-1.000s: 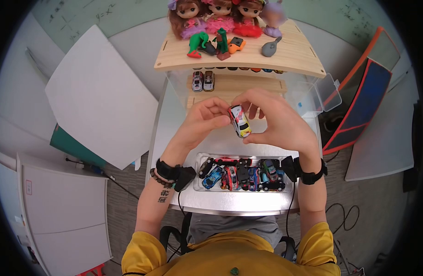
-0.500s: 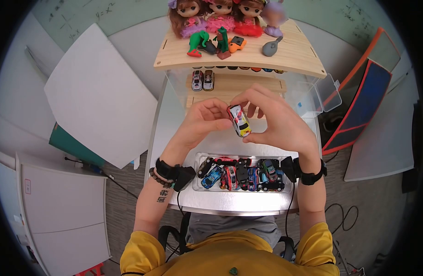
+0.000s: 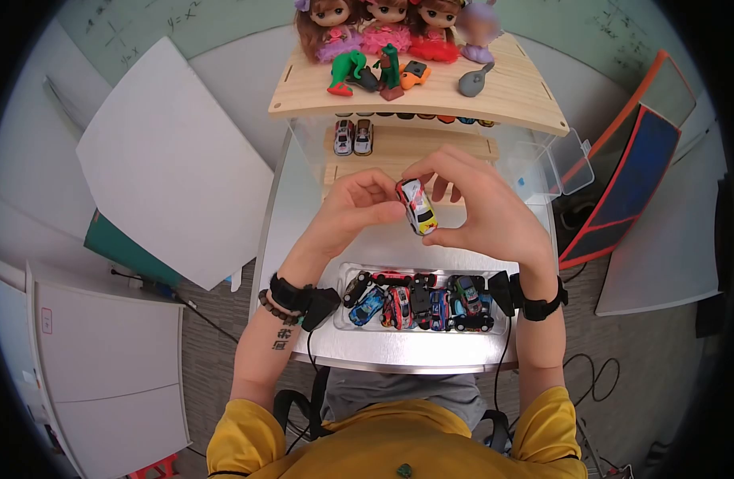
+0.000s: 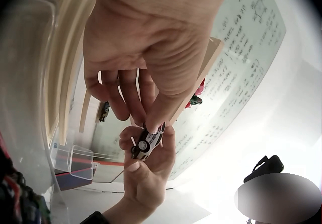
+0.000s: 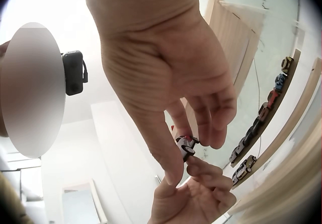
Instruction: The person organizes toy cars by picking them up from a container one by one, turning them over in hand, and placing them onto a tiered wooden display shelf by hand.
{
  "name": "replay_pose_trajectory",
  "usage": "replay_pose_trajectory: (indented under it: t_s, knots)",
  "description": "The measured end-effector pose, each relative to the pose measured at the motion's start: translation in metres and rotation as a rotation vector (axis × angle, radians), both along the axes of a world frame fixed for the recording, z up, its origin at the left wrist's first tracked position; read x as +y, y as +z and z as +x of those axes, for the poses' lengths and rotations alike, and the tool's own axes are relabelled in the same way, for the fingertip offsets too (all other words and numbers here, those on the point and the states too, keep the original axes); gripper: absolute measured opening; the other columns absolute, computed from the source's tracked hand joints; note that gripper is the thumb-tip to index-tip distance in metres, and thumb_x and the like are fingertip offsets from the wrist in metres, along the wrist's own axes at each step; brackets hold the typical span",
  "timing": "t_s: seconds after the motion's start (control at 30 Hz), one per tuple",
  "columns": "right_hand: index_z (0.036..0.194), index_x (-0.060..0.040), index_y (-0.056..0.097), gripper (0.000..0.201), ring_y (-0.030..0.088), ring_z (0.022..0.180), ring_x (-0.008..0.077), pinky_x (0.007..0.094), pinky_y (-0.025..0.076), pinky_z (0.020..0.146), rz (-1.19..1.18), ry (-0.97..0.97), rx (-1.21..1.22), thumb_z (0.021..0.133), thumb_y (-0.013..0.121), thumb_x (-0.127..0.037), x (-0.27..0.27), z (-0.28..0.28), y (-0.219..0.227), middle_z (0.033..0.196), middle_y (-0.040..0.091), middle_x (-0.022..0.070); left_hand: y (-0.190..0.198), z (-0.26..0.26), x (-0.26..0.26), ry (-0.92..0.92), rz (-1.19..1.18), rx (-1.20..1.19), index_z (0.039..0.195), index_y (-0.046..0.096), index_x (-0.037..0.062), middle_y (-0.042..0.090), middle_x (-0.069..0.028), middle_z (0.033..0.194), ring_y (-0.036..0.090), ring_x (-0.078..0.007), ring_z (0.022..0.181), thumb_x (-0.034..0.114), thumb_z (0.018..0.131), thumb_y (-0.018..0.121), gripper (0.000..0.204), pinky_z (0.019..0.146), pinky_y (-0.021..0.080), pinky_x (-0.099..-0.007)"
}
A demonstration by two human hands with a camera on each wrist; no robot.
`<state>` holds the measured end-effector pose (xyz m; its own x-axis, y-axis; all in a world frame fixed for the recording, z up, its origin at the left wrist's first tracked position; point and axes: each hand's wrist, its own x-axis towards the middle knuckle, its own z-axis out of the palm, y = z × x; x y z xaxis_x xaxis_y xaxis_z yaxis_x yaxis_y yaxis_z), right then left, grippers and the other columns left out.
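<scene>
A small white toy car [image 3: 417,207] with red and yellow markings is held up between both hands, above the table. My left hand [image 3: 355,209] pinches its far left end between thumb and fingers. At its near right end, my right hand [image 3: 494,211] grips it with the thumb below and the index finger reaching over the top. In the left wrist view the toy car [image 4: 147,142] shows its side and a wheel. Below the hands lies a clear tray [image 3: 343,323] filled with several toy cars [image 3: 399,307].
Behind the hands stands a wooden shelf [image 3: 510,92] with dolls [image 3: 387,36] and small figures on top. Two toy cars [image 3: 353,138] sit on its lower step at left, and a row of cars shows further back. A clear box [image 3: 574,164] hangs at the right side.
The car and both hands stay nearly in place. The left thumb has slid slightly to the right along the car. The head view has shifted a little.
</scene>
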<state>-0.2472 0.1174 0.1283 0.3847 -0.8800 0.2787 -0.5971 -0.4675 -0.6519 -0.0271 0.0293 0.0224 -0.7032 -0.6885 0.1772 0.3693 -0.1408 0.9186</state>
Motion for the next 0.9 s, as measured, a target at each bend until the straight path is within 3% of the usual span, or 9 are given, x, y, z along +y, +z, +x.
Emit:
replay_pose_trajectory:
  t_s: [0.13,0.2,0.3,0.9]
  knots:
    - [0.122,-0.0068,0.062,0.062,0.061,0.091,0.0266,0.0383,0.053,0.083,0.011,0.001,-0.01,0.065,0.088,-0.002,0.0003,0.0,-0.0001,0.104,0.06,0.0091,-0.0023,0.0009,-0.002,0.011,-0.005,0.012,0.106,0.068,0.0057,0.072,-0.0015,0.103,0.066,-0.0087,0.096,0.013,0.092,0.081,0.02,0.088,0.051,-0.0254]
    - [0.122,-0.007,0.062,0.063,0.061,0.091,0.0264,0.0382,0.053,0.083,0.016,-0.004,-0.004,0.065,0.088,-0.002,0.0003,-0.0001,-0.0003,0.105,0.06,0.009,-0.0027,0.0021,-0.0028,-0.016,-0.021,-0.008,0.104,0.067,0.0051,0.072,-0.0039,0.109,0.065,-0.0133,0.102,0.014,0.097,0.075,0.014,0.096,0.05,-0.0338]
    - [0.123,-0.0071,0.063,0.064,0.061,0.09,0.0261,0.0382,0.053,0.082,0.01,0.004,-0.006,0.065,0.089,-0.002,-0.0002,-0.0009,-0.0004,0.104,0.06,0.0087,-0.0022,0.0007,-0.0021,-0.033,0.05,0.052,0.107,0.068,0.0039,0.073,-0.0029,0.103,0.066,-0.0105,0.096,0.014,0.096,0.076,0.017,0.09,0.052,-0.0277]
    - [0.122,-0.0055,0.063,0.066,0.063,0.089,0.0249,0.0378,0.052,0.08,0.045,0.037,-0.031,0.062,0.093,-0.007,-0.0036,-0.0014,-0.0022,0.102,0.066,0.008,0.001,0.0002,0.0007,-0.079,0.028,0.036,0.11,0.067,0.0003,0.07,-0.0037,0.104,0.065,-0.0124,0.098,0.02,0.103,0.068,0.021,0.091,0.052,-0.0299]
